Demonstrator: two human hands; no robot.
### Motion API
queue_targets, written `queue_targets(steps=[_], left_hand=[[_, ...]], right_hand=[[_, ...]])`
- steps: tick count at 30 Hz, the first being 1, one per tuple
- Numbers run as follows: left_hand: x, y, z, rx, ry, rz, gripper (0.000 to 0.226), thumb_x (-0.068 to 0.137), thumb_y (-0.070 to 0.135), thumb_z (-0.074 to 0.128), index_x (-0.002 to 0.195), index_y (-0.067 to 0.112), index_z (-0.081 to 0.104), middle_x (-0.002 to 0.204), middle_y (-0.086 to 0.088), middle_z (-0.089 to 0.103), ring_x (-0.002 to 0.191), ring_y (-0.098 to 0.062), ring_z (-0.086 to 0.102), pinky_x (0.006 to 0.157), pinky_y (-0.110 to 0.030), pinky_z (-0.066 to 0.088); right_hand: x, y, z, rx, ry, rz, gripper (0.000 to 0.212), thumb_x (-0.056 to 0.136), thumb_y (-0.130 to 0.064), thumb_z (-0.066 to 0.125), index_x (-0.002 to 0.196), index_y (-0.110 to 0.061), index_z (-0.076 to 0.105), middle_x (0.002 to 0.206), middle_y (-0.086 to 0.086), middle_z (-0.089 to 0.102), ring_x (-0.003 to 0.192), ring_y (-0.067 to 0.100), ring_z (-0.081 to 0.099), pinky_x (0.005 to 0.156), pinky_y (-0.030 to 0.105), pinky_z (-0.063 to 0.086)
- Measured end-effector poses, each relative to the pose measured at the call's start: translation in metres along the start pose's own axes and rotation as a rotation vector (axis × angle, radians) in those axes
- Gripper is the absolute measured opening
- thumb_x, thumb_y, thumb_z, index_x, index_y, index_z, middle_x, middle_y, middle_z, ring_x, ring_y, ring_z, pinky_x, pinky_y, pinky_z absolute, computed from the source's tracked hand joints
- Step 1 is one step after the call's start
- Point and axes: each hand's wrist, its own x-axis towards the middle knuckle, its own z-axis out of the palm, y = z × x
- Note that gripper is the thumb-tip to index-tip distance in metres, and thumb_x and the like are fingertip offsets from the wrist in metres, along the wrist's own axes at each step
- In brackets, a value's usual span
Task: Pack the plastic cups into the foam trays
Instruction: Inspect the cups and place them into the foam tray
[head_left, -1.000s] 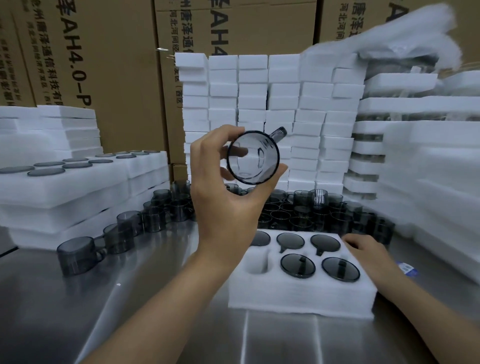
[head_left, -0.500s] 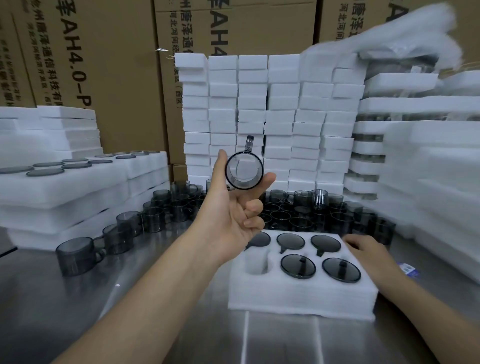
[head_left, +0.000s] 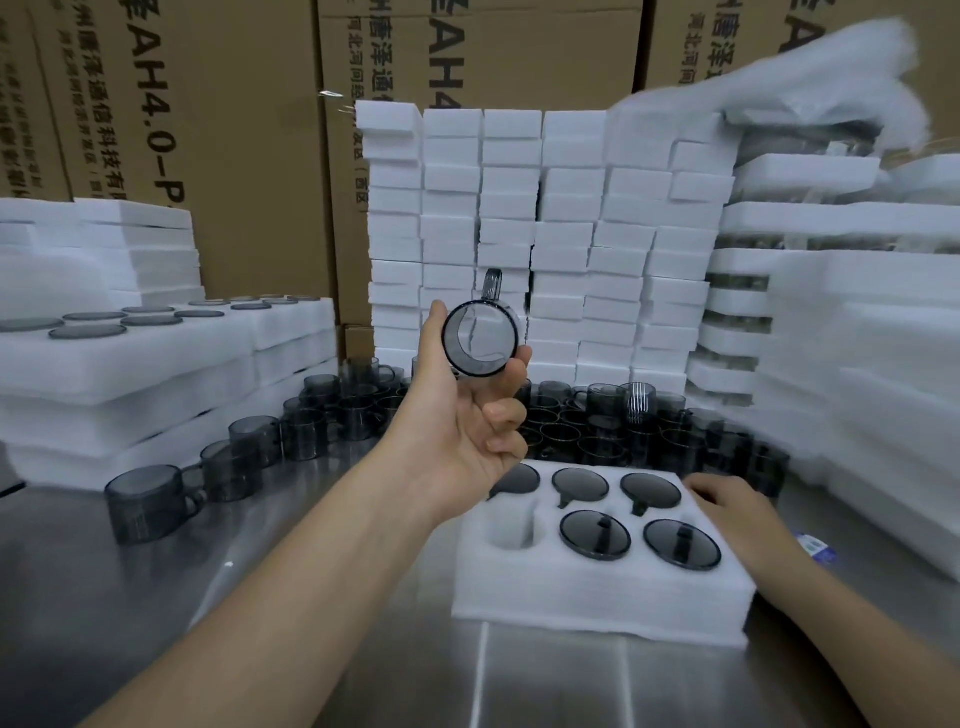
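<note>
Even, dimmish overhead light glares softly on the steel table; edges bend wide-angle and blur slightly.

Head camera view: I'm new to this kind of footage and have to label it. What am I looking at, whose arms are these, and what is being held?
No machine here: a person wears one camera on the head, looking forward and down, so both arms are their own. The left hand pinches a smoky plastic cup, raised, one round end towards the camera, handle up. The right hand rests on the foam tray on a metal table. Five pockets hold cups; the front-left pocket is empty. Loose cups stand behind, with foam stacks and cardboard boxes beyond.
</note>
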Motion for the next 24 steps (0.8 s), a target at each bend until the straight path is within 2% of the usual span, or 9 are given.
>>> queue_targets(steps=[4, 7, 13, 17, 24], left_hand=[[0.0000, -0.0010, 0.0002, 0.027, -0.007, 0.012, 0.075, 0.089, 0.086, 0.054, 0.096, 0.014, 0.076, 0.070, 0.010, 0.064, 0.046, -0.007, 0.039, 0.052, -0.023, 0.020], [0.0006, -0.0017, 0.0011, 0.043, -0.015, 0.014, 0.076, 0.089, 0.087, 0.053, 0.096, 0.015, 0.077, 0.071, 0.010, 0.064, 0.048, -0.007, 0.041, 0.051, -0.023, 0.022], [0.0006, -0.0042, 0.0014, 0.063, -0.008, 0.003, 0.077, 0.090, 0.087, 0.053, 0.099, 0.014, 0.076, 0.072, 0.009, 0.066, 0.049, -0.007, 0.041, 0.053, -0.024, 0.022], [0.0009, -0.0039, -0.0002, 0.042, -0.034, -0.013, 0.077, 0.088, 0.087, 0.055, 0.099, 0.014, 0.078, 0.073, 0.010, 0.067, 0.051, -0.007, 0.042, 0.053, -0.024, 0.023], [-0.0001, -0.0048, 0.0004, 0.035, -0.086, -0.039, 0.074, 0.085, 0.085, 0.061, 0.094, 0.013, 0.076, 0.072, 0.009, 0.067, 0.050, -0.007, 0.045, 0.053, -0.024, 0.024]], right_hand=[[-0.0022, -0.0003, 0.0001, -0.007, -0.008, -0.003, 0.033, 0.104, -0.024, 0.060, 0.078, -0.005, 0.069, 0.073, 0.008, 0.071, 0.083, 0.035, 0.068, 0.069, 0.036, 0.044], [-0.0035, -0.0031, -0.0015, -0.003, -0.005, 0.003, 0.034, 0.104, -0.024, 0.059, 0.078, -0.005, 0.069, 0.073, 0.008, 0.072, 0.088, 0.036, 0.068, 0.070, 0.036, 0.044], [-0.0047, -0.0028, -0.0016, 0.020, 0.005, 0.004, 0.036, 0.103, -0.022, 0.060, 0.070, -0.008, 0.065, 0.067, 0.004, 0.069, 0.073, 0.023, 0.061, 0.067, 0.035, 0.042], [-0.0040, -0.0029, -0.0002, 0.022, -0.002, 0.004, 0.035, 0.104, -0.024, 0.060, 0.074, -0.006, 0.068, 0.070, 0.006, 0.071, 0.075, 0.028, 0.064, 0.067, 0.035, 0.043], [-0.0032, 0.0004, -0.0001, 0.044, 0.003, 0.028, 0.035, 0.104, -0.024, 0.061, 0.075, -0.006, 0.069, 0.070, 0.007, 0.071, 0.071, 0.021, 0.061, 0.066, 0.034, 0.043]])
